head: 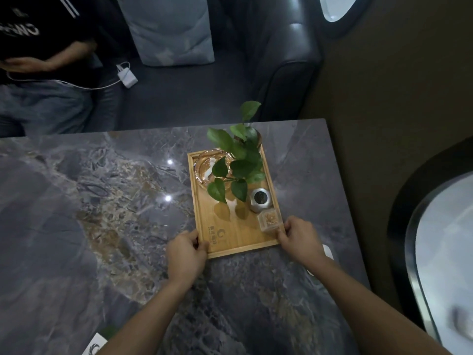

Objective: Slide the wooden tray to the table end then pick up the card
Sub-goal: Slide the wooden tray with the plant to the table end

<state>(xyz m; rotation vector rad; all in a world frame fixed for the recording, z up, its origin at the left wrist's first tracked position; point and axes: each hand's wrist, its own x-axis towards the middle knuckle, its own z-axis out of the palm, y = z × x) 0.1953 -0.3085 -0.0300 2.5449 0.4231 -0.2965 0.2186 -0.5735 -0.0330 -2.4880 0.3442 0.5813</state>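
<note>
A rectangular wooden tray (239, 243) lies on the grey marble table (89, 201), its far end close to the table's far edge. My left hand (185, 254) grips the tray's near left corner. At the near right corner, my right hand (300, 239) holds the rim. On the tray stand a glass ashtray (204, 172), a leafy green plant (238, 160), a small metal pot (259, 199) and a clear box of toothpicks (270, 220). A white card (93, 348) with a dark logo lies at the table's near edge, partly under my left forearm.
A white object (329, 252) peeks out behind my right wrist near the table's right edge. Beyond the table is a dark leather sofa (286, 73) with a grey cushion (169, 32), a white charger (126, 75) and a seated person (38, 60). A wall runs along the right.
</note>
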